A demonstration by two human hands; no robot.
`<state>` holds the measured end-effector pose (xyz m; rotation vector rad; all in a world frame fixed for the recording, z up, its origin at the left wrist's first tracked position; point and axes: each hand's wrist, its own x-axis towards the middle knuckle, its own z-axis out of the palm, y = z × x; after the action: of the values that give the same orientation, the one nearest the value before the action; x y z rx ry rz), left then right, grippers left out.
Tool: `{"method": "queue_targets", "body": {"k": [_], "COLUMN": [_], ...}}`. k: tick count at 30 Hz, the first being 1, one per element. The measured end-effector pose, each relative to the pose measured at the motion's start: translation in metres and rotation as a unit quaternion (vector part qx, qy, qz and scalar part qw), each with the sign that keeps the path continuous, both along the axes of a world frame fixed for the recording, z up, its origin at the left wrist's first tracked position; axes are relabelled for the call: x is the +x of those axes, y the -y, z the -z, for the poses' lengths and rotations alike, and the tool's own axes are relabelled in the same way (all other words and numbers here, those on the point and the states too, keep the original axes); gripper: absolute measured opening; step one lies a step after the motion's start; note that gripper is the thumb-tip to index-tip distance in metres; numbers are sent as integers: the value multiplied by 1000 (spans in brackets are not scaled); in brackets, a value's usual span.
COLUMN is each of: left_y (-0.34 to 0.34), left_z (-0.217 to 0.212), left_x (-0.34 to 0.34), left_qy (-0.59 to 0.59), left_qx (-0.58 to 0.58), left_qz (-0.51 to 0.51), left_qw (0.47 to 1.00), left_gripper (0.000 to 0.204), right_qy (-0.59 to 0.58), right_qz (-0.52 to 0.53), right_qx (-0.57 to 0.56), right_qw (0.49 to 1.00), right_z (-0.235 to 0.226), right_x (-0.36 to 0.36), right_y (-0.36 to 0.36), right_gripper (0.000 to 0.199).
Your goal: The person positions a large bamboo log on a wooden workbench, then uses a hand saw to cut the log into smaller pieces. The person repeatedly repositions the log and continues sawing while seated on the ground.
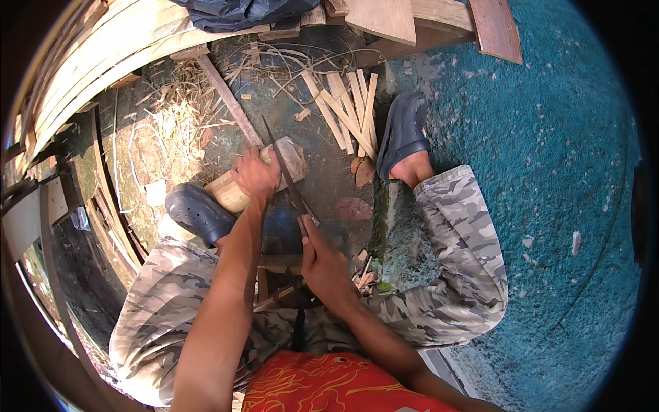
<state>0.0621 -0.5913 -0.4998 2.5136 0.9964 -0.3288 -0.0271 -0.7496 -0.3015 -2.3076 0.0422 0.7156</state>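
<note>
My left hand (257, 173) is closed on top of a short pale log (294, 159), which lies across the ground between my feet. A long grey-brown wooden strip (228, 96) slants away from its fingers; its near end is hidden by the hand. In my right hand (324, 269) I grip a long knife by its handle. The narrow dark knife blade (287, 177) points away from me, tapers to a tip and crosses over the log, just right of my left hand. Whether the blade touches the wood I cannot tell.
Several pale cut strips (349, 106) lie ahead, near my right clog (405, 134). Shavings (180, 120) are heaped at the left, beyond my left clog (199, 211). Long boards (130, 34) and a dark plastic bag (244, 14) stand at the far side. A rough blue surface (556, 151) spreads right.
</note>
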Motion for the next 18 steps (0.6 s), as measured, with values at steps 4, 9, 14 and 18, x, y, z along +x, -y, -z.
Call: {"method": "queue_targets", "body": {"k": [4,9,14,18], "left_y": [-2,-10,-2,-2], "left_z": [5,-4,-6,5], "left_x": [2,13,7,1], "left_qy": [20,-12,-14,61], "left_qx": [13,-11,-11,14], "left_qz": [-1,0,-6,-5], "left_qw": [1000,1000,1000,998], "left_gripper": [49,50,48,46], "right_qy": [11,10,38,10], "right_qz": [-23,2,65,19], "right_qx": [6,-10,51,31], "right_qw": [1000,1000,996,999], "right_z": [-59,72,73,-27], "right_x": [-10,67,46,-8], "right_y": [18,-54,-19,26], "right_gripper": [47,40,39,42]}}
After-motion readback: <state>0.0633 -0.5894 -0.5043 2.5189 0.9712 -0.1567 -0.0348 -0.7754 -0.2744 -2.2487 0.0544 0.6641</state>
